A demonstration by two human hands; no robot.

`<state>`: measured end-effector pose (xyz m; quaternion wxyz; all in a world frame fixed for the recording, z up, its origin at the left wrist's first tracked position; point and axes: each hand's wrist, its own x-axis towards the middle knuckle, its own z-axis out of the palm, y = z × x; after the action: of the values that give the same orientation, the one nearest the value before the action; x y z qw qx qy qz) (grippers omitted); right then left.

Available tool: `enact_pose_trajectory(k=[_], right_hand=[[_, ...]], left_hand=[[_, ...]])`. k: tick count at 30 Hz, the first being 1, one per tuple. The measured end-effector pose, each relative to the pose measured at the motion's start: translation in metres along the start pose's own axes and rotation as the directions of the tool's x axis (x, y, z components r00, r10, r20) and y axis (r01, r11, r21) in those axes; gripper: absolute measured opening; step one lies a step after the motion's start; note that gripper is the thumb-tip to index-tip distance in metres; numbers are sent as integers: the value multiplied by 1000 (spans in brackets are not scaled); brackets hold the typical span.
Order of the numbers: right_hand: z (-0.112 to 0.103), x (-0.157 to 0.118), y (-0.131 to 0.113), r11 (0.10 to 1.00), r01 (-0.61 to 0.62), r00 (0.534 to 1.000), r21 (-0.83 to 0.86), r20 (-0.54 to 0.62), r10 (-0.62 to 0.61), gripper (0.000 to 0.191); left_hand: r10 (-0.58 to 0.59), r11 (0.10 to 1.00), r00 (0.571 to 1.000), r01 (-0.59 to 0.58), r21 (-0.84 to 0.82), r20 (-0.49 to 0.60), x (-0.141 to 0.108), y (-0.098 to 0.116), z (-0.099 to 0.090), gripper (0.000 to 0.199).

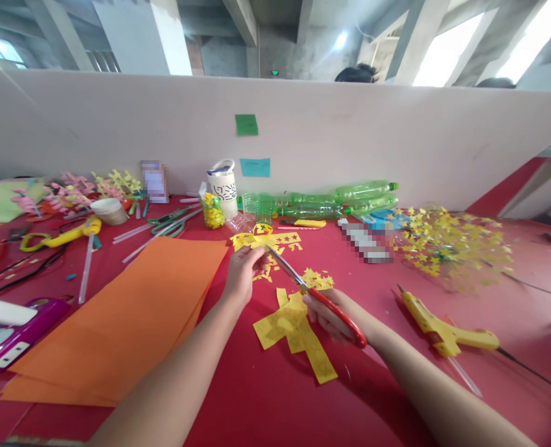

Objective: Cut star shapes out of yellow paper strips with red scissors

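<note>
Head view. At center, right hand [343, 301] with its grip wrapped around red-handled scissors [322, 298], some fingers hidden beneath the handles. Left hand [241, 273] at the scissors' tip, fingertips drawn close together; impossible to tell whether gripping a scrap of yellow paper or nothing. Just behind, yellow strip with star-shaped holes [287, 239], partly masked by the left hand. Beside the blades, heap of small yellow stars [319, 280], its near edge covered by the right hand. Below, overlapping yellow paper pieces [320, 360] on the red table [266, 403], upper portion partly behind the right hand. To the left, orange sheets [126, 316], crossed at the near edge by the left forearm; farther left, purple device [28, 335], cut off by the frame. To the right, yellow glue gun [436, 326], and beyond it a cluster of yellow stars [447, 248], blurred toward its outer side. Near that cluster, pixelated object [368, 243], unidentifiable. Toward the rear, green bottles [319, 211], overlapping and hard to count. Above the partition [140, 124], only dark hair [355, 75] of another person visible.
</note>
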<state>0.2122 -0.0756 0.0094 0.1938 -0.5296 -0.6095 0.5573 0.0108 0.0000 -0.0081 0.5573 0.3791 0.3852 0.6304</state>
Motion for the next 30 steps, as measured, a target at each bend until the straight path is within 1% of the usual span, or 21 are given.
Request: enact_pose_trajectory(k=[3,8,13,18,25,30], right_hand=[[1,0,0,1000,16,1000,2,-3,-16,44],[1,-2,-2,999,31,999,-20,-40,-32,44],[0,-3,-4,998,11,999,-59,-43,-13,43],[-1,-3,-5,999,21,999,-48,-30,-22,44],[-1,-3,-3,1000,-13,1000,-25,-4,13,43],[-2,-1,0,1000,-7,1000,-14,21,7,41]], left_hand=[[-10,1000,1000,10,-18,8,-1,0,1,18],[-6,1000,1000,6,-15,22,-1,0,2,17],[10,1000,999,-11,14,54,-2,1,1,16],[7,999,998,-10,34,63,0,2,-2,16],[19,997,995,-26,67,97,4,1,-8,14],[21,997,993,-31,77,118,6,1,-11,15]])
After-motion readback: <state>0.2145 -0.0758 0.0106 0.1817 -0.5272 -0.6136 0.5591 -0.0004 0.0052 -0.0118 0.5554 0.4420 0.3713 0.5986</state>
